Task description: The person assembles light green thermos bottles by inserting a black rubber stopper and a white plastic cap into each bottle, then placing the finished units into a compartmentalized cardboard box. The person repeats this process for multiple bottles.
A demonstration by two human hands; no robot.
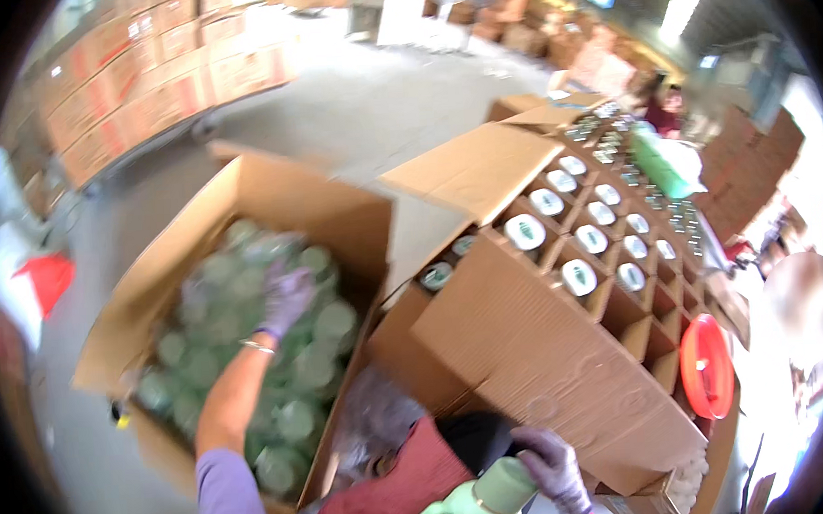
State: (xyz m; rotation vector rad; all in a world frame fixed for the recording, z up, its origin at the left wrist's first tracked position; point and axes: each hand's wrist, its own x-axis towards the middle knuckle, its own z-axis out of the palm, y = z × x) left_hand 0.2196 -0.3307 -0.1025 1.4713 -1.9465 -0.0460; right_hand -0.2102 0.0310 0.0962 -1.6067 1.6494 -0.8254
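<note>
My left hand [288, 301], in a thin purple glove, reaches into an open cardboard box [349, 218]. The box is heaped with pale green, translucent cup-like pieces [294, 419]. Its fingers are among these pieces but smeared by motion, so I cannot see whether they grip one. At the lower edge, my right hand [553, 464], gloved too, has its fingers curled on the top end of a mint-green thermos jug [480, 506]. The jug lies tilted in front of my body, its bottom cut off by the picture's edge.
On the right stands a divided carton [566, 365] with several white-topped items [525, 232] in its cells and an orange-red round tray [706, 366] at its near corner. Stacked cartons [166, 107] rise at back left. A person [666, 111] is at the far right.
</note>
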